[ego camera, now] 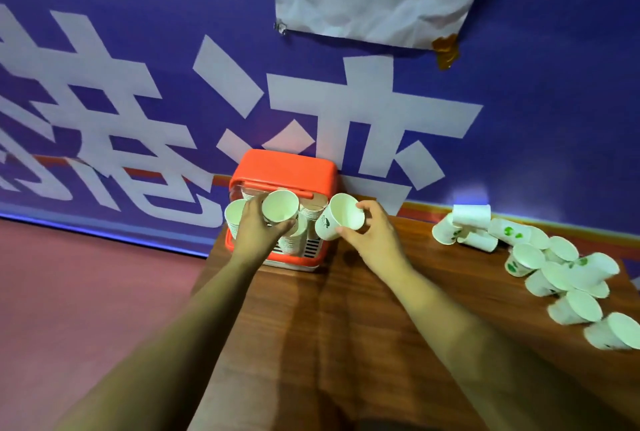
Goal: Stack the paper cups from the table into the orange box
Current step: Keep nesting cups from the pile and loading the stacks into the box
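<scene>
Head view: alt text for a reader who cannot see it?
The left hand holds a white paper cup over the orange plastic box; the right hand holds another cup beside it. Loose cups litter the brown wooden table.

Orange box [284,167]: bright orange-red shell, white front panel with dark slot stripes. Left-hand cup [280,206]: plain white inside. Right-hand cup [341,223]: white, small dark print on the side. Loose cups [526,256] on the table: white, some with blotchy green print. Table [346,326]: dark brown wood grain. Wall banner [536,119]: purple-blue, big white characters, orange-red stripe along the bottom edge. Paper sheet [374,5]: white, black scrawl. Tape [446,51]: brown-orange. Floor [86,292]: dull pinkish red.
</scene>
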